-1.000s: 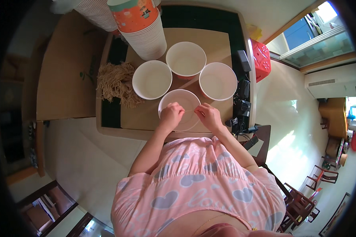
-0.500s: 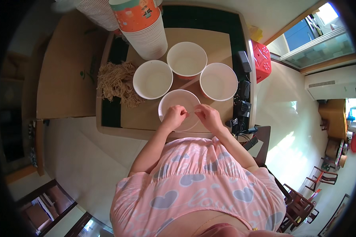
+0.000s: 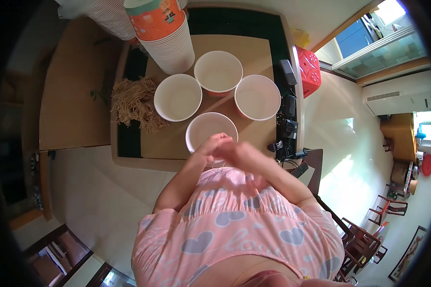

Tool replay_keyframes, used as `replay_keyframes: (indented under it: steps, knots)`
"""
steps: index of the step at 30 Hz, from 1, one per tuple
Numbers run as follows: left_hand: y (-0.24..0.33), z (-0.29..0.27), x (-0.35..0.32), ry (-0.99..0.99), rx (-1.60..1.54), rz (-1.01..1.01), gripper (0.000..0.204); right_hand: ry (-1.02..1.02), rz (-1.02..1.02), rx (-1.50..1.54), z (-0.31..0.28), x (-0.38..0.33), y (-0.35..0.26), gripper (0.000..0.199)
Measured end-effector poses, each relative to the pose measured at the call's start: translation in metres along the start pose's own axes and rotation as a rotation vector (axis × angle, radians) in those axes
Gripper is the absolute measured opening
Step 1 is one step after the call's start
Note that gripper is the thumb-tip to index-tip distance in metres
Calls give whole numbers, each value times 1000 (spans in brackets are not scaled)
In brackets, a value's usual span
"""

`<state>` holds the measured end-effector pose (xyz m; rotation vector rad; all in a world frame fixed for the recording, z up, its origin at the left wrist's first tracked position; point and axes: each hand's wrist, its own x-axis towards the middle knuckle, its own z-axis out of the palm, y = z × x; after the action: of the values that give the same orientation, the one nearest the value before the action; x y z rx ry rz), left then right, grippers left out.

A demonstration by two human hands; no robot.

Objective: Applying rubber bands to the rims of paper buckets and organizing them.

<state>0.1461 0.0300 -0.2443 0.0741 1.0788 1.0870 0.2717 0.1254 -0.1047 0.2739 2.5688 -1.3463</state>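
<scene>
My left hand [image 3: 216, 146] is closed in front of the nearest white paper bucket [image 3: 191, 136], covering part of its near rim. A thin pale string [image 3: 219, 165] loops below it and seems to be pinched in its fingers. Crossing close against it, my right hand [image 3: 243, 154] is smeared by motion, so its fingers cannot be made out. Three more open buckets stand beyond: a left one [image 3: 177, 97], a far one [image 3: 218, 71] and a right one [image 3: 257, 97]. A tangled bundle of tan strings [image 3: 136, 103] lies left of them.
A tall nested stack of buckets [image 3: 170, 50] with an orange printed top leans at the back left, another stack [image 3: 111, 19] behind it. Black adapters and cables [image 3: 288, 128] line the table's right edge. A cardboard box [image 3: 74, 91] stands left, a red stool [image 3: 309, 71] right.
Both hands have drawn back toward my body from over the nearest bucket and come together. The right hand now overlaps the left. A loop of thin string shows below them.
</scene>
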Motion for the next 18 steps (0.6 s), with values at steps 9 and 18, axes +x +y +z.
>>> replay_keyframes:
  steps: [9, 18]
  knots:
    - [-27, -13, 6, 329, 583, 646, 10, 67, -254, -304, 3, 53, 91, 11]
    - [-19, 2, -8, 450, 586, 608, 9, 112, -75, -407, 18, 50, 82, 14]
